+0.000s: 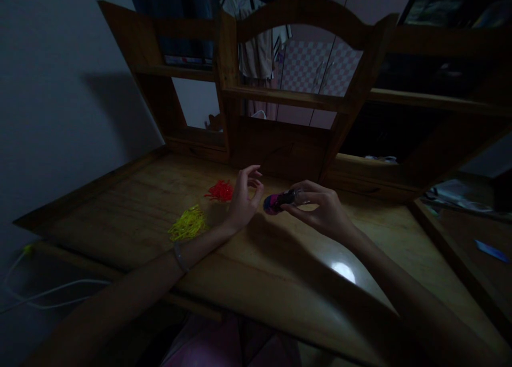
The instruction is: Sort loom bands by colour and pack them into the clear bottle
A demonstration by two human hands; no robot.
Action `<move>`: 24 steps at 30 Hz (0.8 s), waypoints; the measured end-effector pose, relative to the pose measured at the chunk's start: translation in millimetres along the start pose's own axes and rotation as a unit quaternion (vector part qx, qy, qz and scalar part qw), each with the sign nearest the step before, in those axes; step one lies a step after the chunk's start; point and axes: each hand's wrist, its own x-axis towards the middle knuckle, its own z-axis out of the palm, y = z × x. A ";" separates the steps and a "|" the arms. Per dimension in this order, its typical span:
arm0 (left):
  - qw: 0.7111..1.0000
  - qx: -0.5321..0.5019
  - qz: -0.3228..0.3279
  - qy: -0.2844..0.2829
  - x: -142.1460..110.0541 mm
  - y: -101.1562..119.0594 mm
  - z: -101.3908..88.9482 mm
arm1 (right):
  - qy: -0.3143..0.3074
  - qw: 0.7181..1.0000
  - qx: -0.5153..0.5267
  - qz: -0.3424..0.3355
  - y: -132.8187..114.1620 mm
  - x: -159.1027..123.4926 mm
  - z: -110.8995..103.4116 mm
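A small dark object [278, 200] points its rounded, pink-and-blue end leftward; the right grip [322, 206] pinches it. Finer detail is too dim.

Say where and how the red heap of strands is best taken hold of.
Probably around its middle, from above and slightly right: the red heap of strands lies low and loose on the desk, straggling at its left edge, so an edge pinch might gather only a few. The left grip is just to its right, apparently empty.

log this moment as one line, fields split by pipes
left hand: fingers curved, nothing visibly held | right hand: gripping dark multicoloured object | desk: yellow strand pile, red strand pile
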 end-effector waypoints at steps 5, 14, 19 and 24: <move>0.999 0.032 0.001 0.000 6.7 4.3 -3.8 | -0.041 0.999 -0.023 0.003 -9.4 7.2 -5.9; 0.979 0.116 -0.092 -0.138 -26.5 22.6 -106.1 | -0.200 0.964 -0.167 0.058 -57.9 2.3 -26.6; 0.950 0.284 -0.121 -0.057 -91.0 -7.7 -177.3 | -0.272 0.936 -0.209 0.083 -74.1 -0.8 -23.1; 0.930 0.312 -0.159 -0.109 -117.5 -35.3 -189.8 | -0.302 0.918 -0.233 0.104 -91.0 14.9 -2.0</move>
